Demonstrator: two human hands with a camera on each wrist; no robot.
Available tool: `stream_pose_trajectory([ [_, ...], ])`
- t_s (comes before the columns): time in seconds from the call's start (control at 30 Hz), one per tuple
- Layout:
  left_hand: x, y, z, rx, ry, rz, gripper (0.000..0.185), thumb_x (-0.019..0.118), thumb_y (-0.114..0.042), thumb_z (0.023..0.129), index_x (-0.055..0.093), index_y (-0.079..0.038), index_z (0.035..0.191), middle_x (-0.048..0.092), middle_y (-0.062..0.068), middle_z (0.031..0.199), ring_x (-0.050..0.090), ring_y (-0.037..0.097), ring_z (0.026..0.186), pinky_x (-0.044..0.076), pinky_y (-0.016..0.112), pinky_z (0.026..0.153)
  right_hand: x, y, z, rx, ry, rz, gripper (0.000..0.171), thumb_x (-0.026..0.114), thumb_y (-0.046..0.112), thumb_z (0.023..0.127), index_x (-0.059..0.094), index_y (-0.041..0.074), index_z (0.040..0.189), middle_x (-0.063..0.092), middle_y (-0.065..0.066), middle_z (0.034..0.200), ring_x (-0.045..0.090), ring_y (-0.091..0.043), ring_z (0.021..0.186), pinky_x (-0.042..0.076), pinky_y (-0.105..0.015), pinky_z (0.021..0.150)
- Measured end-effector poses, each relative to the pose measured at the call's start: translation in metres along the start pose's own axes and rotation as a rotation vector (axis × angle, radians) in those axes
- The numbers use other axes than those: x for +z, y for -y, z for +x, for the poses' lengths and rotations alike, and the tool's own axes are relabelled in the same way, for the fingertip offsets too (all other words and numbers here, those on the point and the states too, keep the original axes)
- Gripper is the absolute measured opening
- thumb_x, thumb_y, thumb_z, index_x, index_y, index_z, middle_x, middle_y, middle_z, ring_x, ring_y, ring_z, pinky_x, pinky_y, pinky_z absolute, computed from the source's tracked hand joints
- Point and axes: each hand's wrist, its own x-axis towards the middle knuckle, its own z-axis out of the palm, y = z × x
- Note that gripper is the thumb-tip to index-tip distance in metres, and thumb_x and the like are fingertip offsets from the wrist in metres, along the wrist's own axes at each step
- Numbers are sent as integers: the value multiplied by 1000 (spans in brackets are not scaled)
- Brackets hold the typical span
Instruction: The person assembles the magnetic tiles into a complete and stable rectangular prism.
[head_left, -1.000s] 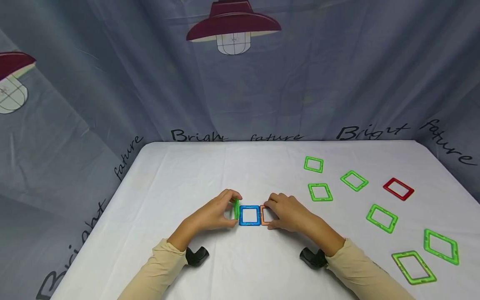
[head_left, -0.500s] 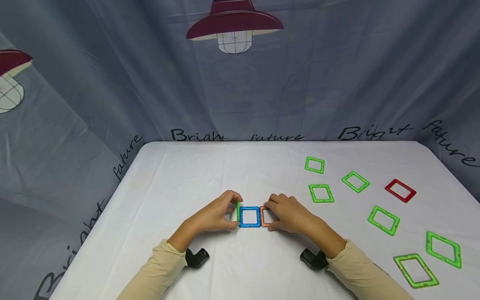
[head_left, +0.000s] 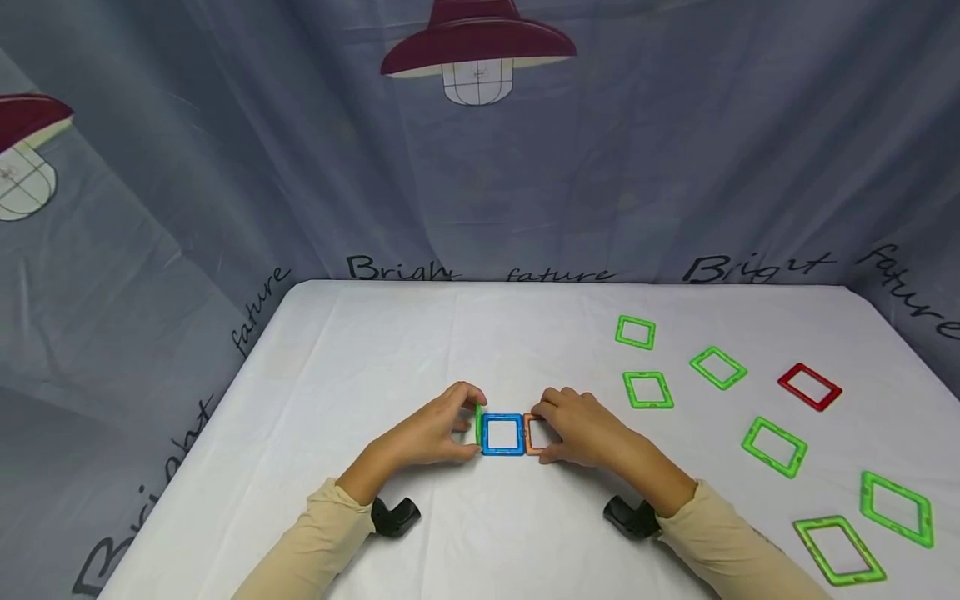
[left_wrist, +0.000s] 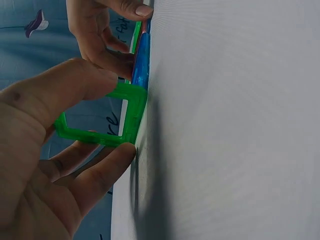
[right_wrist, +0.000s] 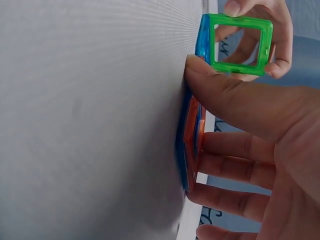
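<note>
Head view first: the left hand (head_left: 431, 433) pinches a green square tile (head_left: 478, 424) by its edges and holds it upright, its lower edge against the left side of the blue square tile (head_left: 502, 434) lying flat on the white table (head_left: 375, 350). A second ago that green tile leaned a little outward; now it stands straighter, nearly edge-on to the camera. That looks like a wall going up on the blue base. The left wrist view confirms it: thumb on top, fingers beneath, green frame (left_wrist: 107, 117) meeting the blue edge (left_wrist: 141, 57).

Over on the other side, the right hand (head_left: 581, 429) grips the orange square tile (head_left: 532, 435), which touches the blue tile's right edge. It has barely moved in the last second. From the right wrist view the orange tile (right_wrist: 192, 132) seems lifted slightly off the cloth, thumb pressing by the blue corner, though how far it is tilted I cannot tell.

Loose green tiles (head_left: 647, 389) and one red tile (head_left: 809, 387) lie scattered well apart to the right.
</note>
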Motion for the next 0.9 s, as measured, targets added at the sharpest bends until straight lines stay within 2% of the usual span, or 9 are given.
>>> stream_pose_trajectory([
  [0.27,1,-1,1,-18,2,-11,56,70,-4,76,36,-7,119,42,10,123,47,20,117,49,20,89,-1,-4,0,19,29,32,61,77,41,68,60,7,115,56,-3,107,50,-19,95,45,-37,78],
  [0.53,2,1,1,-9,3,-2,56,70,-4,76,35,-7,119,42,9,123,48,20,117,49,20,88,-5,-14,-1,29,27,65,60,78,39,67,61,8,115,56,-1,100,48,-14,87,43,-33,73],
  [0.73,2,2,1,2,1,1,55,70,-4,76,35,-7,119,42,9,123,48,20,117,49,20,88,-12,-26,-3,40,2,63,59,79,32,68,59,6,117,57,-5,107,52,-21,97,46,-40,77],
  [0.9,2,3,1,5,0,1,55,70,-4,76,35,-7,119,42,9,124,49,20,116,50,19,86,-21,-41,-8,74,-5,76,62,80,27,66,58,4,119,56,-9,110,52,-25,98,46,-43,80],
])
